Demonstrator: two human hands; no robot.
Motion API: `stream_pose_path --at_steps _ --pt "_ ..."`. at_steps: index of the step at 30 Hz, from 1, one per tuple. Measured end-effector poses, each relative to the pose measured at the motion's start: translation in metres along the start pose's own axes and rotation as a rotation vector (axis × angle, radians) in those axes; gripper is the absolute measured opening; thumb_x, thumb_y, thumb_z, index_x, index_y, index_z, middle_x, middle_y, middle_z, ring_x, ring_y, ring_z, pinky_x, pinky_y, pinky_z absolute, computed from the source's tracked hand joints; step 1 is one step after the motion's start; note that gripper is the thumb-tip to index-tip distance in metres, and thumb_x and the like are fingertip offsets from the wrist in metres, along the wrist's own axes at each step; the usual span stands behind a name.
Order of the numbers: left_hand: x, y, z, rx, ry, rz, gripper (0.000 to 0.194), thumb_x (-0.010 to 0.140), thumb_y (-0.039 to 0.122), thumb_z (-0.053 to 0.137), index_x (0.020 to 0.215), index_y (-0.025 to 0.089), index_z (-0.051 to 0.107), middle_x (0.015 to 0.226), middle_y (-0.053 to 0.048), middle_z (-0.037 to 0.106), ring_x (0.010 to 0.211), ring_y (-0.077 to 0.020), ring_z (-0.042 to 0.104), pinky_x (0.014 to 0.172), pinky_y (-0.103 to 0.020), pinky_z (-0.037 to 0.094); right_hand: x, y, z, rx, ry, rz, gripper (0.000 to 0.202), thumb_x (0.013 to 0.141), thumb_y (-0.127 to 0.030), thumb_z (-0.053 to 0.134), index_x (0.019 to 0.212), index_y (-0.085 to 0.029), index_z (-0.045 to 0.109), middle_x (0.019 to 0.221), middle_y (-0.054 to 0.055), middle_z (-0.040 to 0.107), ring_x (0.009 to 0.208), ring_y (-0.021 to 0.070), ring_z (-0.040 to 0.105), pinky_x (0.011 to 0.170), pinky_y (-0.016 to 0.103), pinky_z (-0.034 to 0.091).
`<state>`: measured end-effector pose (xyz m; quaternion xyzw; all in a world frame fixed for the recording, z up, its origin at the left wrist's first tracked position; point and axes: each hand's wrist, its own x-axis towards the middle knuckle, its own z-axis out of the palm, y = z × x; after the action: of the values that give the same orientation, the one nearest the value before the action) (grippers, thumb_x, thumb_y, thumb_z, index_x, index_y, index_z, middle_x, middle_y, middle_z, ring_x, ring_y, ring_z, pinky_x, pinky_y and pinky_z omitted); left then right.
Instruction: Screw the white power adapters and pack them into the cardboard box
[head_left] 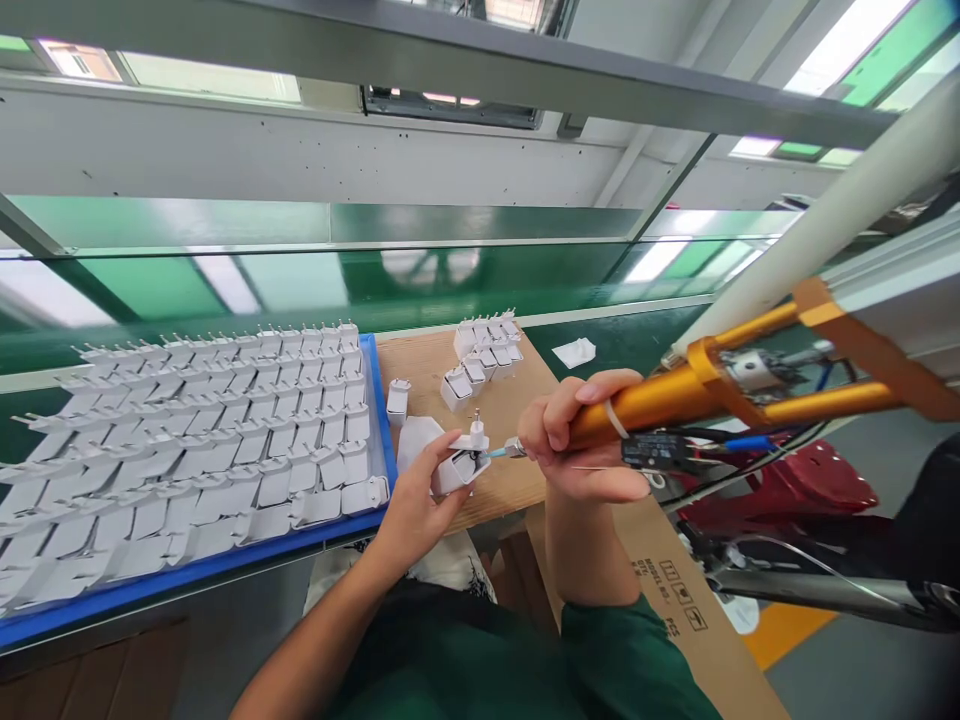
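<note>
My left hand (417, 508) is closed around a white plug-adapter housing (452, 475), holding it tilted above the cardboard. Its open side shows dark parts within, and a piece with metal pins (477, 432) stands at its upper edge. Wrapped in my right hand (581, 440) is an orange dispensing gun (649, 405) with a metal fitting. The gun's light-blue tip (495, 453) meets the housing's open side; whether it touches the inside I cannot tell. Beside my left hand, one white housing (398, 400) stands upright on the cardboard sheet (420, 358).
To the left, a blue tray (386, 440) holds many white housings in rows. Several more housings (480, 368) stand at the cardboard's back. A crumpled white scrap (574, 352) lies behind it. The gun's frame, cables and a pale post (817, 230) take up the right side.
</note>
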<state>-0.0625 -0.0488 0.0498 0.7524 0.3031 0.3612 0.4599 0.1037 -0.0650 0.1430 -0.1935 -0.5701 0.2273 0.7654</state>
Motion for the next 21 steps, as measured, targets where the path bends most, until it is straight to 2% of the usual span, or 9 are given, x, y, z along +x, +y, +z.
stream_pose_path --at_steps 5,11,21 --pt "0.002 0.005 0.001 0.013 0.009 0.018 0.052 0.088 0.023 0.065 0.137 0.019 0.048 0.126 -0.011 0.066 0.118 -0.0223 0.063 0.101 -0.032 0.049 -0.002 -0.001 -0.004 -0.033 0.017 0.045 0.046 0.071 -0.068 0.072 0.102 -0.035 0.061 0.057 -0.008 0.041 0.032 0.0077 0.030 0.026 0.023 0.029" --pt "0.003 0.011 0.000 0.009 0.001 0.006 0.053 0.087 0.023 0.065 0.137 0.020 0.048 0.126 -0.011 0.066 0.118 -0.0240 0.064 0.100 -0.033 0.050 -0.003 0.000 -0.006 -0.043 0.010 0.047 0.047 0.071 -0.069 0.071 0.103 -0.036 0.060 0.056 -0.008 0.041 0.031 0.0072 0.027 0.025 0.022 0.026" --pt "0.003 0.010 0.000 -0.006 0.000 0.017 0.053 0.088 0.023 0.065 0.137 0.020 0.047 0.126 -0.010 0.066 0.115 -0.0211 0.064 0.101 -0.032 0.049 -0.002 -0.001 -0.002 -0.064 0.052 0.054 0.044 0.072 -0.069 0.070 0.100 -0.036 0.060 0.053 -0.009 0.039 0.030 0.0060 0.026 0.026 0.021 0.025"
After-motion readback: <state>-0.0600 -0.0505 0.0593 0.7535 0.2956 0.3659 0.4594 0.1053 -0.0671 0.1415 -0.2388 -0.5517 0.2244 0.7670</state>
